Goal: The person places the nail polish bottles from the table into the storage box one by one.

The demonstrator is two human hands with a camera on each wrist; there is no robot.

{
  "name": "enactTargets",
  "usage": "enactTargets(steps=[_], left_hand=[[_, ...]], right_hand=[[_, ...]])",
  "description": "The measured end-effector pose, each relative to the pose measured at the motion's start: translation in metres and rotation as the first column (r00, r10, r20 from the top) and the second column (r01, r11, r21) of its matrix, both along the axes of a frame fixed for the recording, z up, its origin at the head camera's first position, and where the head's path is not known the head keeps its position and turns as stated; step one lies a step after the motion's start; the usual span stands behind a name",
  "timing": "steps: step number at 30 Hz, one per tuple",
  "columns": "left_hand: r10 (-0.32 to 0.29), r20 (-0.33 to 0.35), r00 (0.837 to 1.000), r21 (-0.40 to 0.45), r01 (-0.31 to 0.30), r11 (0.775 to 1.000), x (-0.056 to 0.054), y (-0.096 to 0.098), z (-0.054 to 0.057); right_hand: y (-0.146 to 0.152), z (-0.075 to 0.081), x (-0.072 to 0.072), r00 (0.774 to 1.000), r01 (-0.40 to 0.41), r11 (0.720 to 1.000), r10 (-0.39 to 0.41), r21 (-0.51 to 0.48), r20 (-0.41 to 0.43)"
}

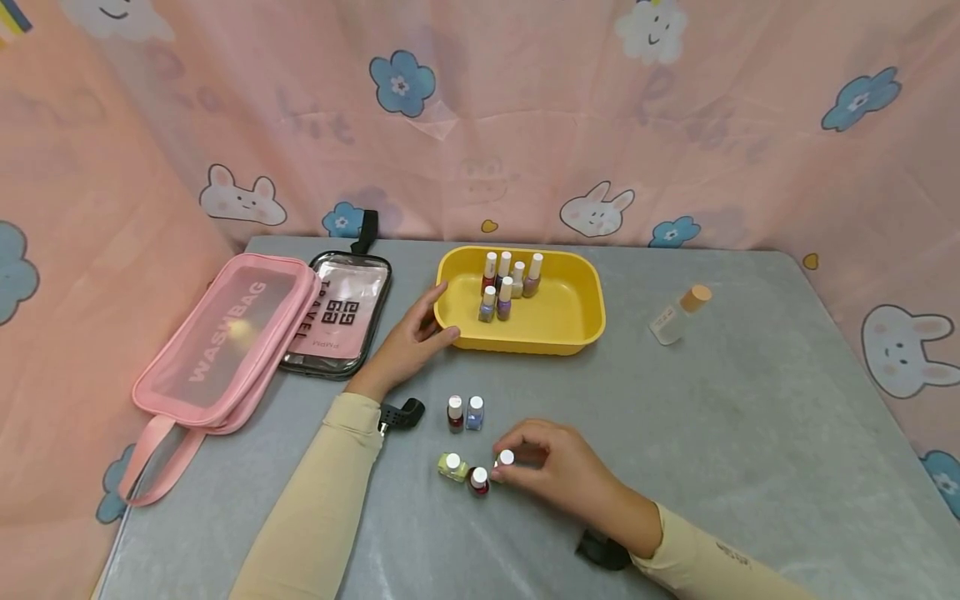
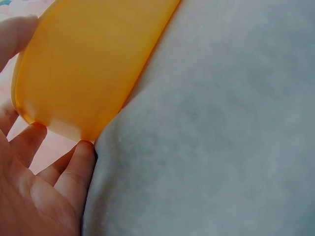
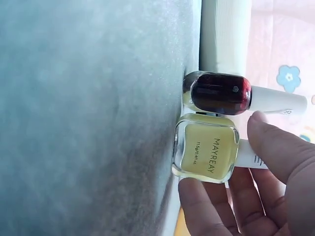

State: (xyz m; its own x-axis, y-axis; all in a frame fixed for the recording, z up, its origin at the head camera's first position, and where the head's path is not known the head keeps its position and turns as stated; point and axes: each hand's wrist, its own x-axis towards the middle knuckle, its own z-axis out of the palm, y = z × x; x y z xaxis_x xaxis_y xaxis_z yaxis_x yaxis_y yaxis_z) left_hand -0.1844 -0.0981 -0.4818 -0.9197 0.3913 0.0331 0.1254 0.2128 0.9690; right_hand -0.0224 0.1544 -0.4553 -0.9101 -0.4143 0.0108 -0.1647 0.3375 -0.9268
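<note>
In front of the yellow plastic tray, and apart from it, the right hand pinches a square, pale-yellow glass polish bottle with a white cap, thumb at the cap, probably for control. The bottle is about upright, cap pointing up, long axis near vertical; I cannot tell whether its base touches the grey tabletop. A rounded, dark-red glass bottle stands just beside it. The left hand, spread around the tray's left end, likely steadies it.
</note>
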Motion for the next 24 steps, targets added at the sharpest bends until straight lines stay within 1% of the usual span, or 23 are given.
enactTargets(steps=[8,13,16,19,21,24], left_hand=[[0.007,0.009,1.000,-0.014,-0.007,1.000,-0.001,0.001,0.000],[0.011,0.016,1.000,-0.014,-0.011,1.000,0.000,0.001,0.001],[0.009,0.014,1.000,-0.006,-0.009,1.000,0.001,0.002,0.001],[0.003,0.012,1.000,0.009,-0.003,1.000,0.001,0.002,0.000],[-0.001,0.009,1.000,0.018,0.000,1.000,0.000,0.002,-0.001],[0.000,0.008,1.000,0.016,0.000,1.000,0.000,0.001,-0.001]], right_hand=[[0.001,0.001,-0.004,0.997,-0.037,0.999,0.039,-0.025,0.071],[0.002,0.003,-0.005,0.993,-0.011,1.000,0.010,0.007,0.119],[0.004,0.007,-0.008,0.991,0.002,0.999,-0.009,0.046,0.135],[0.007,0.016,-0.018,0.991,0.006,0.997,-0.017,0.081,0.129],[0.010,0.029,-0.029,0.994,0.016,0.994,-0.027,0.108,0.102],[0.017,0.053,-0.051,0.996,0.058,0.989,-0.066,0.139,0.053]])
